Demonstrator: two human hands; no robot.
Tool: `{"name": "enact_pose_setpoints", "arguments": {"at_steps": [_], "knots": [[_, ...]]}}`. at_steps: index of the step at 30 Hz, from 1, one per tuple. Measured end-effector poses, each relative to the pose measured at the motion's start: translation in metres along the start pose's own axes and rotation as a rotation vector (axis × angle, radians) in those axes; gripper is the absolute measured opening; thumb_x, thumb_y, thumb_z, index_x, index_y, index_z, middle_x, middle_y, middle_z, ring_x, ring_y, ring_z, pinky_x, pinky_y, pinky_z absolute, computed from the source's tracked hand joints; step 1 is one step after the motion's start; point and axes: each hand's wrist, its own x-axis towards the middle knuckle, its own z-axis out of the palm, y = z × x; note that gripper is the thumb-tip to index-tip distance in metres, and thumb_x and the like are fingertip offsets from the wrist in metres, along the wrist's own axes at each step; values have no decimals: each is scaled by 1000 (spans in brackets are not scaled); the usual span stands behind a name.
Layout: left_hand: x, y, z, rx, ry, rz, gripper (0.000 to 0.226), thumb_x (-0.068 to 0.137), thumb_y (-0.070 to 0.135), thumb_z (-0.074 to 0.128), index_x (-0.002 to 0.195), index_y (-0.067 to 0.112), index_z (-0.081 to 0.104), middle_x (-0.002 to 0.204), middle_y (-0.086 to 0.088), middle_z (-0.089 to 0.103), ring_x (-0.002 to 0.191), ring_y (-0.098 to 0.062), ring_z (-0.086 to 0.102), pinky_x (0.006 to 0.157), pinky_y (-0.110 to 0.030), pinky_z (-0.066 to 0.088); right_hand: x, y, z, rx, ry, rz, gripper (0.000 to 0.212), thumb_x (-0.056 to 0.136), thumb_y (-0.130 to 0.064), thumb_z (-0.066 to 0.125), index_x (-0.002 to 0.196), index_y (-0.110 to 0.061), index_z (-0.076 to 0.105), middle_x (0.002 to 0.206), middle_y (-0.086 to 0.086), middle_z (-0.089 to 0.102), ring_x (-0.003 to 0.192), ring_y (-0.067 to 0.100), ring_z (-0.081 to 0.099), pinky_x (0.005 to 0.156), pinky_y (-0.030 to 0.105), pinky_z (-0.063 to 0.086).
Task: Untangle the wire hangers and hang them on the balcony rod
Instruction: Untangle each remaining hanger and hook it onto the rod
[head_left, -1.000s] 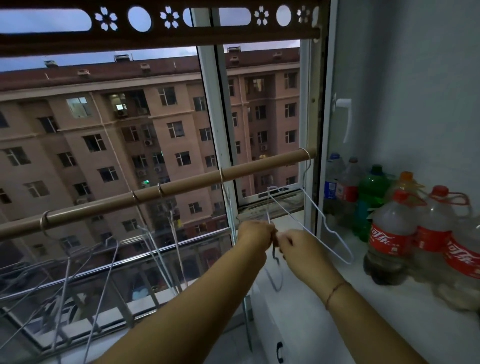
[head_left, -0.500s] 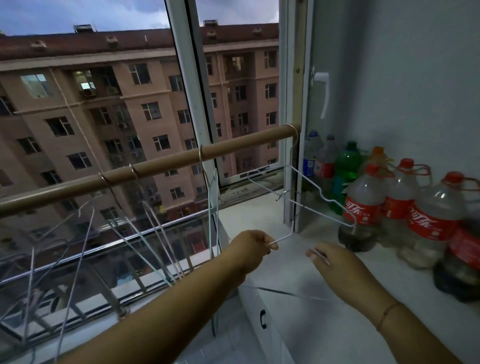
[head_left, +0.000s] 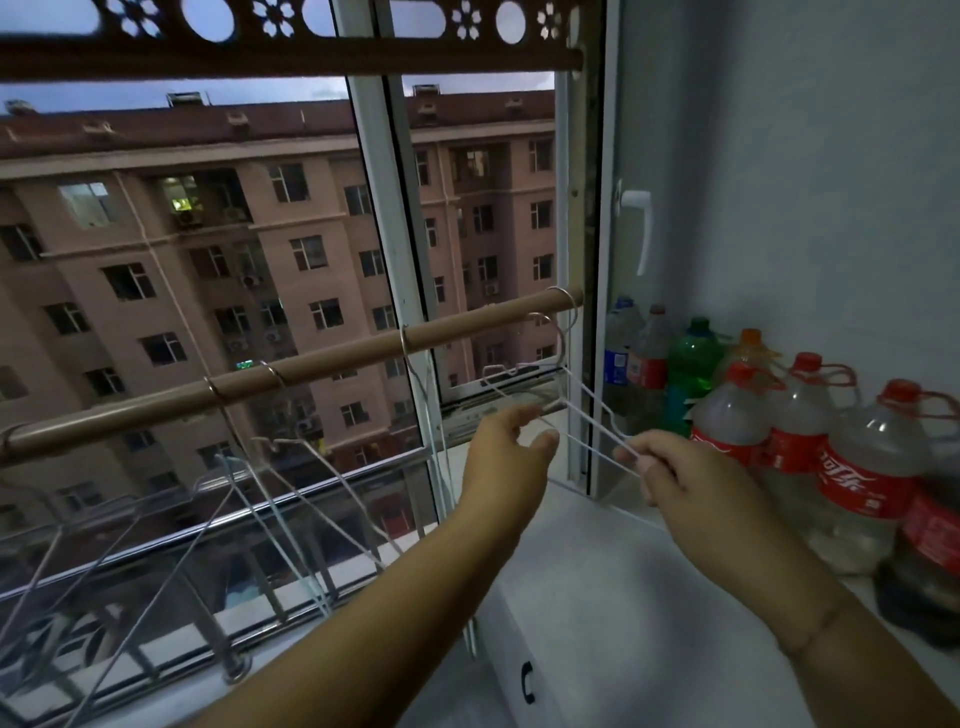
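Location: enclosed home balcony. Indicators: drying rod (head_left: 322, 364) across the window (head_left: 387, 234) (apartment block (head_left: 208, 260) outside) at 10 o'clock; stored drink bottles (head_left: 852, 467) at 3 o'clock.

Your rod (head_left: 322, 364) crosses before the window, with hung hangers (head_left: 405, 340) hooked along it left of your hands. The loose hanger (head_left: 602, 432) sits between your left hand (head_left: 506, 447) and right hand (head_left: 680, 473), below the rod's right end. Bottles (head_left: 857, 467) stand on the counter (head_left: 597, 597) to your right.

One rod (head_left: 322, 358) carried at least four hanger hooks (head_left: 404, 339); one more hanger (head_left: 562, 338) was held. Two hands showed: the left hand (head_left: 506, 452) and the right hand (head_left: 685, 478). At least eight bottles (head_left: 872, 467) stood together, three of them red-capped.
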Motion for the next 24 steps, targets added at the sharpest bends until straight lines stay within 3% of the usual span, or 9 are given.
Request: {"name": "enact_pose_setpoints", "arguments": {"at_steps": [5, 10, 14, 16, 20, 24], "knots": [[3, 8, -7, -41, 103, 77, 47, 93, 17, 54, 138, 20, 42, 138, 0, 50, 122, -12, 48, 102, -30, 38, 29, -24, 13, -36, -18, 40, 31, 98, -10, 33, 121, -14, 54, 92, 13, 60, 76, 20, 53, 59, 24, 42], [4, 2, -26, -27, 247, 170, 43, 93, 15, 52, 135, 21, 46, 135, 2, 49, 122, -10, 47, 107, -33, 39, 59, -40, 33, -47, -1, 73, 31, 94, -2, 37, 119, -8, 55, 103, 17, 61, 90, 31, 58, 77, 37, 50], [2, -12, -42, 52, 374, 246, 40, 93, 14, 52, 131, 22, 49, 131, 3, 45, 119, -10, 45, 106, -36, 41, 71, -38, 54, -60, -39, 102, 30, 93, -3, 37, 117, -8, 55, 103, 17, 63, 92, 30, 59, 74, 34, 48], [2, -19, -49, 57, 422, 242, 41, 92, 14, 52, 132, 23, 48, 135, 1, 42, 124, -15, 45, 105, -40, 43, 70, -32, 62, -33, -47, 101, 32, 93, -3, 34, 117, -8, 55, 100, 17, 63, 90, 31, 60, 78, 38, 52], [-1, -28, -57, -71, 354, 56, 46, 93, 17, 51, 138, 19, 41, 136, -1, 48, 121, -17, 50, 105, -41, 42, 67, -25, 69, 9, -23, 71, 32, 95, -9, 34, 118, -12, 55, 100, 15, 65, 88, 29, 60, 82, 41, 54], [-4, -32, -58, -167, 223, -44, 32, 93, 18, 52, 123, 10, 57, 113, -9, 64, 94, -16, 61, 89, -33, 51, 68, -19, 70, 60, 15, 52, 28, 95, -17, 38, 113, -14, 59, 102, 10, 67, 91, 24, 62, 85, 41, 54]]}}
